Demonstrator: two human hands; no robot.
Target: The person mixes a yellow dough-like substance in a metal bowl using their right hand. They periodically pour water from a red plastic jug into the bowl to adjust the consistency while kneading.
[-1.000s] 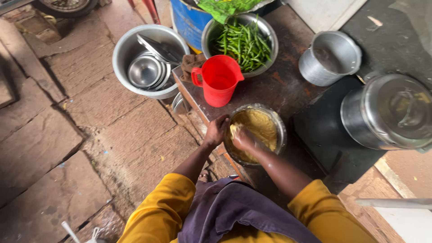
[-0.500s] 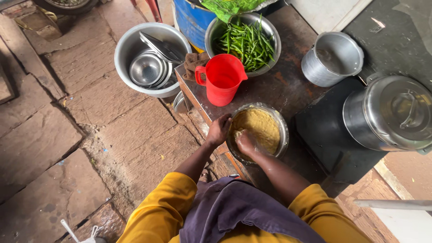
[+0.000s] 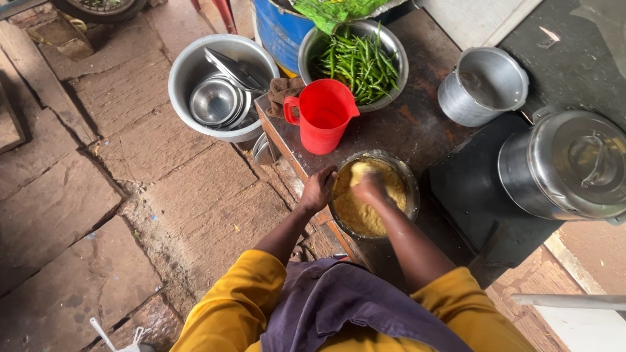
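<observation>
A steel bowl of yellow dough sits at the near edge of a dark wooden table. My left hand grips the bowl's left rim. My right hand is down in the bowl, fingers closed on a lump of the yellow dough and coated with it. Both my sleeves are yellow, over a purple apron.
A red plastic jug stands just beyond the bowl. Behind it is a steel bowl of green chillies. An open steel pot and a lidded steel pot stand to the right. A basin of steel dishes sits on the stone floor.
My right hand has shifted within the bowl toward its far side, working the dough. My left hand stays on the rim.
</observation>
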